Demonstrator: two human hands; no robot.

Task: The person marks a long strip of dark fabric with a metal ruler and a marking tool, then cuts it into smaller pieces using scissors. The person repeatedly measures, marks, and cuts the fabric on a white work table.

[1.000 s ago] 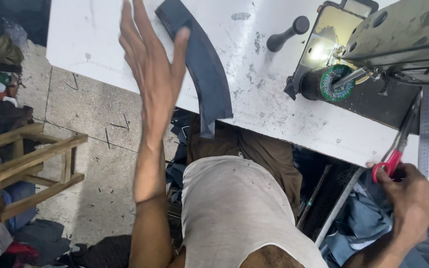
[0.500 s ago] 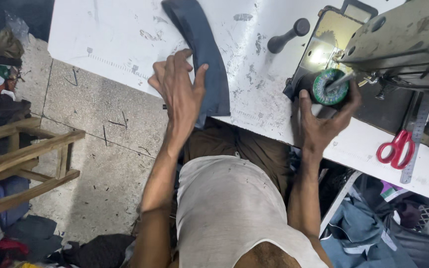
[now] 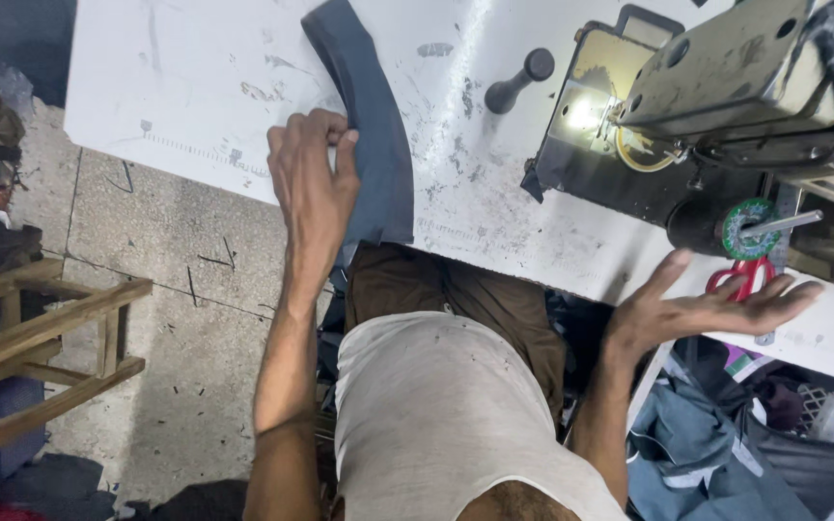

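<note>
Your left hand [image 3: 313,183] pinches the dark cloth strip [image 3: 369,125], fingers curled over its edge; the strip lies on the white table [image 3: 176,87], its end hanging off the near edge. Your right hand [image 3: 697,314] hovers open, fingers spread, by the red scissors [image 3: 740,275] below the sewing machine [image 3: 716,106].

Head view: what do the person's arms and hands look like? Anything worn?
Both arms are bare from shoulder to fingertips. The left hand and right hand carry no gloves, rings, watch or bands that show. No sleeves reach the arms; the pale grey top looks sleeveless. Brown trousers show below it.
</note>
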